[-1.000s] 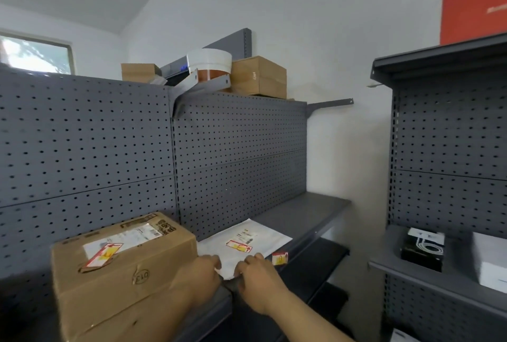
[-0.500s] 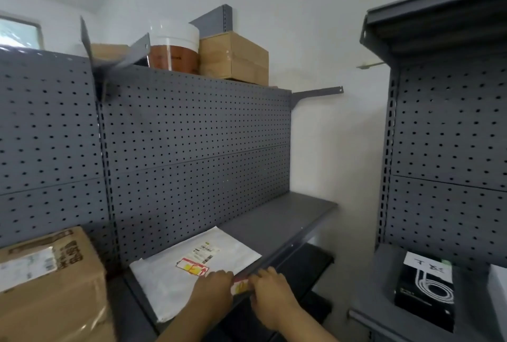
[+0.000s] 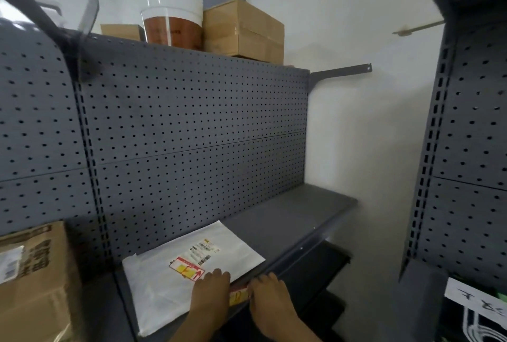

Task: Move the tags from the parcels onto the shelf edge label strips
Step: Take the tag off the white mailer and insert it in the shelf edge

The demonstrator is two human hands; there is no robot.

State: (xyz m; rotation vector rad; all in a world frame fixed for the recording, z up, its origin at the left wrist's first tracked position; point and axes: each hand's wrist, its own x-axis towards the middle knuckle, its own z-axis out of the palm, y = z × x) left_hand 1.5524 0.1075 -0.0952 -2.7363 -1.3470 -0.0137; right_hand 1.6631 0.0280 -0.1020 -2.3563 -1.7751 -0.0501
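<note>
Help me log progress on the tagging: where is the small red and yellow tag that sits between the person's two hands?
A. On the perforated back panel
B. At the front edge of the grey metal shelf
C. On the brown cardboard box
B: the small red and yellow tag sits at the front edge of the grey metal shelf, pressed between the left hand and right hand.

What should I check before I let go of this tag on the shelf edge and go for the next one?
1. Tag at the shelf's front edge: ok, it sits between both hands.
2. Left hand and right hand on either end of the tag: ok.
3. Tag fully seated in the label strip: cannot tell, the hands cover its ends.
4. Tag straight along the edge: cannot tell, too little shows.
5. Next tag available: ok, a red and yellow tag is on the white mailer.
6. Cardboard parcel also tagged: cannot tell, only its side label shows.
</note>
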